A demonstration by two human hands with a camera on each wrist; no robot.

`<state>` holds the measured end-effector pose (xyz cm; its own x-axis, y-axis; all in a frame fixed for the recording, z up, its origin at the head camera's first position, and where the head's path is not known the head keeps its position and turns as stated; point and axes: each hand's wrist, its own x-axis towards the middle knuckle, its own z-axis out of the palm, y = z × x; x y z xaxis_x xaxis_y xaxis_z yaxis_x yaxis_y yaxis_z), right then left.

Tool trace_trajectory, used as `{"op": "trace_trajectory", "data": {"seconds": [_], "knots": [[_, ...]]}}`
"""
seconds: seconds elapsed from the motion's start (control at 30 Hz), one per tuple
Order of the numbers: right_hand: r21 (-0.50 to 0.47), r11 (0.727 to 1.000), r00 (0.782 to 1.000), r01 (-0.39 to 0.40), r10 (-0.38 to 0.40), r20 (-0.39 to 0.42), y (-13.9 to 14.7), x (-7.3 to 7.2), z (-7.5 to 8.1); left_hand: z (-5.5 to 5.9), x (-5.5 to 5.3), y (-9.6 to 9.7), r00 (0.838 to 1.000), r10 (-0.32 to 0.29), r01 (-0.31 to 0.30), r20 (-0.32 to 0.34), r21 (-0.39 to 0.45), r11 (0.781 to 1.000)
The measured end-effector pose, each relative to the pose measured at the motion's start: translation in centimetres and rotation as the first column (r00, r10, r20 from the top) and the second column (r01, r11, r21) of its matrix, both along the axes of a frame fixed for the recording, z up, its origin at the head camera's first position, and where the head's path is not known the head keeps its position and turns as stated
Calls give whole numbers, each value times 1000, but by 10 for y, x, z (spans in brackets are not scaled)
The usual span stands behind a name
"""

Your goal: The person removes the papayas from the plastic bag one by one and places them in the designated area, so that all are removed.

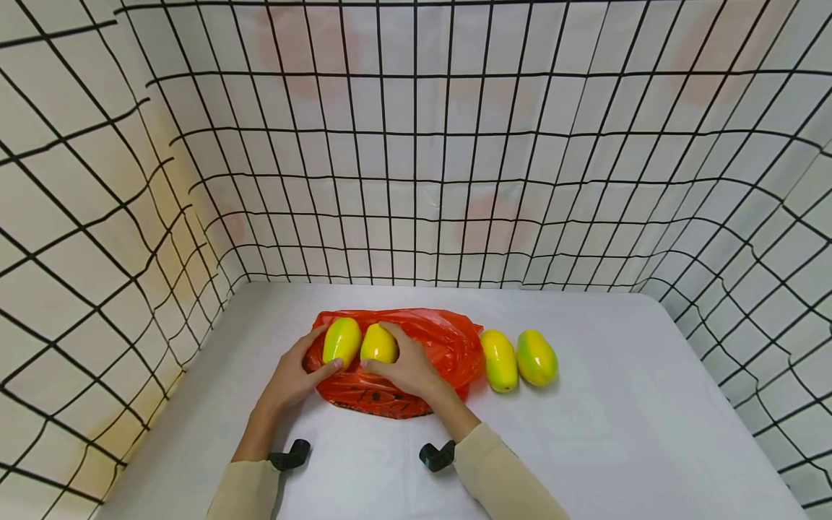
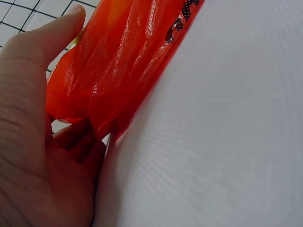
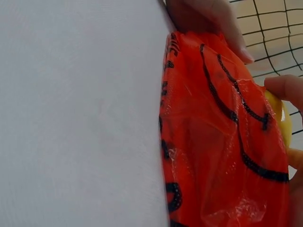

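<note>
A red plastic bag (image 1: 445, 339) with black print lies on the white table. Two glossy yellow-green mangoes are at its left part. My left hand (image 1: 295, 375) holds the left mango (image 1: 341, 339), thumb at its lower end and fingers along its far left side. In the left wrist view, that hand's fingers (image 2: 78, 142) reach under the bag's edge. Around the second mango (image 1: 378, 345), my right hand (image 1: 409, 365) has its thumb in front and fingers behind. Red film hides most of this mango (image 3: 285, 123) in the right wrist view.
Two more mangoes lie side by side just right of the bag, one elongated (image 1: 499, 361) and one rounder (image 1: 537, 358). A black wire grid (image 1: 416, 180) over white sheeting encloses the table (image 1: 624, 404) at the back and sides.
</note>
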<state>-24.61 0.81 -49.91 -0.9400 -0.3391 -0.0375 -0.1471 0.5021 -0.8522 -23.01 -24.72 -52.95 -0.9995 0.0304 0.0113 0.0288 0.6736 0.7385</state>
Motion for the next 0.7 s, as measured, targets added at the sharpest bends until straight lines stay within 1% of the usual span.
{"op": "trace_trajectory", "data": {"seconds": [0.17,0.4,0.7], "knots": [[-11,1000,1000,13,-12,8,7,2,3,0,-1,0,1000,-10,10,-9,6,1000],[-7,999,999,38,-38,8,19,8,9,-1,1,0,1000,-4,4,16,10,1000],[-19,998,997,62,-63,-39,34,11,17,1,0,0,1000,4,-4,27,22,1000]]}}
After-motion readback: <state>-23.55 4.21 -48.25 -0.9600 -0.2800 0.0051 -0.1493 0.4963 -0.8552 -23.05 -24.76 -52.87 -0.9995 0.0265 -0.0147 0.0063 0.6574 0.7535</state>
